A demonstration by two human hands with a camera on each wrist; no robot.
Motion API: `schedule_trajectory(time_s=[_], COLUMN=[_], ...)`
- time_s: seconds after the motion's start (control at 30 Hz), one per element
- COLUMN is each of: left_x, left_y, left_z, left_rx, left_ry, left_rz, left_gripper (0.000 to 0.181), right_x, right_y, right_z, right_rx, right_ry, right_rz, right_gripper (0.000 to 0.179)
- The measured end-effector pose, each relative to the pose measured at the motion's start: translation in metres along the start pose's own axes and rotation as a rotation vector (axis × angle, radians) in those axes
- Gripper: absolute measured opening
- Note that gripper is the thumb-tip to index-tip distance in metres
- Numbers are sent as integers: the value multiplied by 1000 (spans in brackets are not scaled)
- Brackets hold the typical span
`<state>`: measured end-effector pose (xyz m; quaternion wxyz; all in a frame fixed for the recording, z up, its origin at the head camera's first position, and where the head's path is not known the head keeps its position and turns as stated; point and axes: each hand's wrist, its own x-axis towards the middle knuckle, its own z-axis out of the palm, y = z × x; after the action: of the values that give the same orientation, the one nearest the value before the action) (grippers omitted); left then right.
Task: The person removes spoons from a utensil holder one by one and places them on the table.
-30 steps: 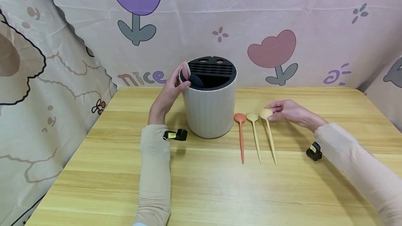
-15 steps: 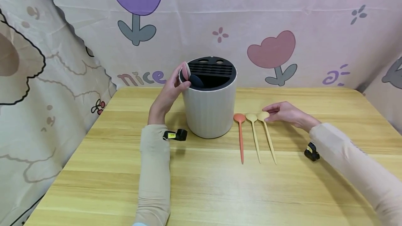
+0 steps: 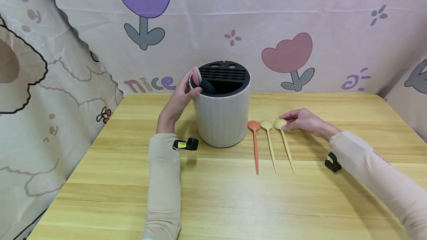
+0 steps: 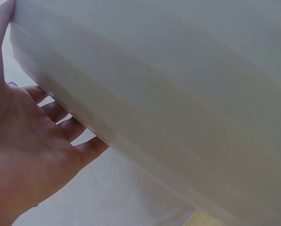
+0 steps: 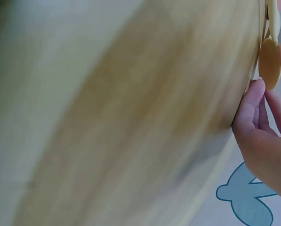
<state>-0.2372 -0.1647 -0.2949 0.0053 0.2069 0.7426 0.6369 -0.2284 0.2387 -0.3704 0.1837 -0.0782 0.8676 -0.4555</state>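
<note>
A white ribbed utensil holder (image 3: 221,121) with a black slotted top stands upright on the table. My left hand (image 3: 177,103) grips its left side near the rim; in the left wrist view the fingers (image 4: 55,112) lie along its wall. Inside the rim, beside that hand, lean a pink rounded utensil head (image 3: 197,76) and a dark blue one (image 3: 208,86). My right hand (image 3: 304,120) pinches the bowl of the rightmost pale yellow spoon (image 3: 287,146). To its left lie another yellow spoon (image 3: 271,147) and an orange spoon (image 3: 255,147), handles toward me.
The wooden table (image 3: 233,203) spreads around the holder and spoons. Behind it hangs a patterned cloth (image 3: 207,21) with printed flowers, and more cloth hangs at the left side. Each wrist carries a small black camera, such as the one (image 3: 333,162) on the right.
My right hand has brought the rightmost yellow spoon's bowl slightly left and down, closer to the other yellow spoon. The left hand has stayed at the holder's rim.
</note>
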Motion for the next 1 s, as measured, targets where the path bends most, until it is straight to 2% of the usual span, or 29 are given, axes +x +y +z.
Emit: schedule_trajectory(time_s=[0.4, 0.7, 0.87, 1.0], left_x=[0, -3, -1, 0], left_y=[0, -1, 0, 0], left_z=[1, 0, 2, 1], left_rx=[11, 13, 6, 5], left_ry=[5, 15, 11, 13], left_rz=[-10, -8, -9, -10], left_gripper=[129, 125, 129, 130], right_x=[-2, -1, -10, -17], right_y=[2, 1, -25, -57], right_z=[-5, -8, -24, -34], right_rx=[38, 84, 114, 138], right_ry=[-41, -81, -88, -1], right_rz=[-28, -35, -60, -132], right_gripper=[59, 56, 55, 52])
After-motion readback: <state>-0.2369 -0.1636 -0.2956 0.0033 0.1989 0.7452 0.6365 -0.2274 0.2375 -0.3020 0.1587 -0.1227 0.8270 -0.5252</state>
